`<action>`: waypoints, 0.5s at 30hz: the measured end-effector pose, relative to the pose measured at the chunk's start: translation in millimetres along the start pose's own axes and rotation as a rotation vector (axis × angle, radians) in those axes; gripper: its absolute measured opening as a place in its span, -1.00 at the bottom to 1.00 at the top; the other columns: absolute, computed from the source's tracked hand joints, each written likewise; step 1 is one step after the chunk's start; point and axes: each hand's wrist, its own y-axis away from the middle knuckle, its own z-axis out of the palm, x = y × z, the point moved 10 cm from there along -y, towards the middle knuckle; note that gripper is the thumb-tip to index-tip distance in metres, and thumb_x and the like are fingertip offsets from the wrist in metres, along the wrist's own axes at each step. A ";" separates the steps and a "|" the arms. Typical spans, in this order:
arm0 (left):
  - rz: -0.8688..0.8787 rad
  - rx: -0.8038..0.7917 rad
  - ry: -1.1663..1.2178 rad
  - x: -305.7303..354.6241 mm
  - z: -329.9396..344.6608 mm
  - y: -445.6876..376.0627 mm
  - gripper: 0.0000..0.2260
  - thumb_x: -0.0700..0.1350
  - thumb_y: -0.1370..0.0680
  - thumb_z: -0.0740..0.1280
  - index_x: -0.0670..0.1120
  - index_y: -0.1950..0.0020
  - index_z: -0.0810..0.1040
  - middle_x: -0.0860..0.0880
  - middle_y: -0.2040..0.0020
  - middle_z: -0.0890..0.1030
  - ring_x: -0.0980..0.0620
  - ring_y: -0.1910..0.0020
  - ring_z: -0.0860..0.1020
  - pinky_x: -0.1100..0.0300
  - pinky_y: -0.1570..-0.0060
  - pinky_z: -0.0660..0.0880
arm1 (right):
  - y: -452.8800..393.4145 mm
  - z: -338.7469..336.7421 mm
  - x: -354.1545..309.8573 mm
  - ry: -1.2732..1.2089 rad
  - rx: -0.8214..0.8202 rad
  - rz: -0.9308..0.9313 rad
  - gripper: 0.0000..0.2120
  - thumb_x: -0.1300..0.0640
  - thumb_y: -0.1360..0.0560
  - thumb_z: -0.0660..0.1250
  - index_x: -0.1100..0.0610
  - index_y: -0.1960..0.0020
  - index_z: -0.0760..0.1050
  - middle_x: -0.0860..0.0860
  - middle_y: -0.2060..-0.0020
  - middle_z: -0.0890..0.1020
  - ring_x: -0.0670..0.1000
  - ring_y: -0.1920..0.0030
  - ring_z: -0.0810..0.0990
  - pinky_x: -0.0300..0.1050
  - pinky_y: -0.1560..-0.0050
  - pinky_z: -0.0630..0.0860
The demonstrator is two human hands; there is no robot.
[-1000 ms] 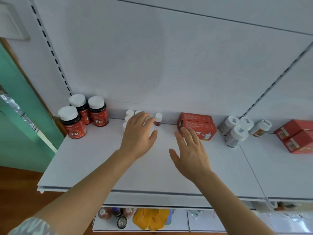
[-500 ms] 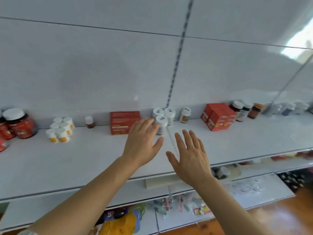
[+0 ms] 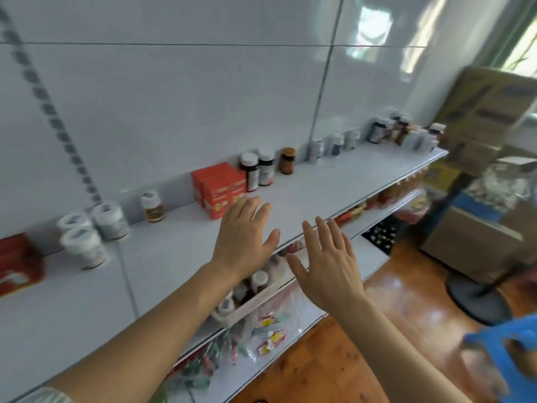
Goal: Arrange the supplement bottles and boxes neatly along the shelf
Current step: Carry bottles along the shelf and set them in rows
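Currently, step in hand: both hands are hovering at the front of the white metal shelf (image 3: 334, 181); judged to be a reach toward the next group, nothing gripped yet.
Task items, nearest: two orange-red cardboard boxes (image 3: 219, 189) are standing side by side at the back, just beyond the left fingertips.
Task items, right of the boxes: two dark bottles with white caps (image 3: 257, 171) are standing touching; a brown bottle with an amber cap (image 3: 287, 160) is standing slightly apart.
Task items, left: a small brown bottle with a white cap (image 3: 153, 205) is standing alone; three white tubs with grey labels (image 3: 90, 232) are clustering near the shelf joint; a red box (image 3: 17, 264) is sitting blurred at the frame edge.
Task items, far right: a mixed bottle group (image 3: 404, 133) is blurring; count cannot be told.
Left hand (image 3: 242, 238): fingers are lying straight, close together, palm down, holding nothing.
Right hand (image 3: 327, 266): fingers are spreading wide, holding nothing, hanging in front of the shelf edge.
Doing it well: squaring the boxes with flat palms looks best; pushing low should avoid toppling the neighbouring bottles.
Container: a white slatted plastic basket (image 3: 261, 298) on the lower shelf is holding several capped bottles, partly hidden by the left arm.
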 end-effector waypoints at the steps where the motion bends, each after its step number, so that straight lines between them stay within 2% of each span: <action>1: 0.022 -0.002 0.020 15.3 11.5 -18.5 -0.44 0.19 -0.54 0.10 -0.12 -0.41 0.44 -0.16 -0.42 0.44 -0.17 -0.44 0.31 -0.13 -0.44 0.23 | -8.3 -4.1 21.9 0.018 0.007 0.025 -0.28 -0.36 -0.58 -0.14 0.03 -0.60 -0.04 0.08 -0.60 0.00 0.13 -0.59 -0.12 0.08 -0.56 -0.13; 10: 0.183 -0.030 0.137 145.4 100.4 -181.0 -0.46 0.16 -0.55 0.12 -0.11 -0.42 0.43 -0.14 -0.42 0.45 -0.14 -0.44 0.34 -0.10 -0.44 0.25 | -72.3 -34.1 208.3 0.095 0.080 0.236 -0.28 -0.34 -0.59 -0.08 0.06 -0.60 0.01 0.09 -0.59 0.07 0.13 -0.59 -0.07 0.10 -0.57 -0.04; 15: 0.257 -0.071 0.177 220.2 153.3 -241.8 -0.49 0.14 -0.56 0.13 -0.12 -0.40 0.45 -0.13 -0.37 0.48 -0.13 -0.40 0.37 -0.07 -0.42 0.29 | -91.7 -40.2 297.2 0.096 0.093 0.285 -0.26 -0.35 -0.56 -0.15 0.05 -0.60 0.02 0.09 -0.58 0.11 0.14 -0.59 -0.04 0.08 -0.56 -0.06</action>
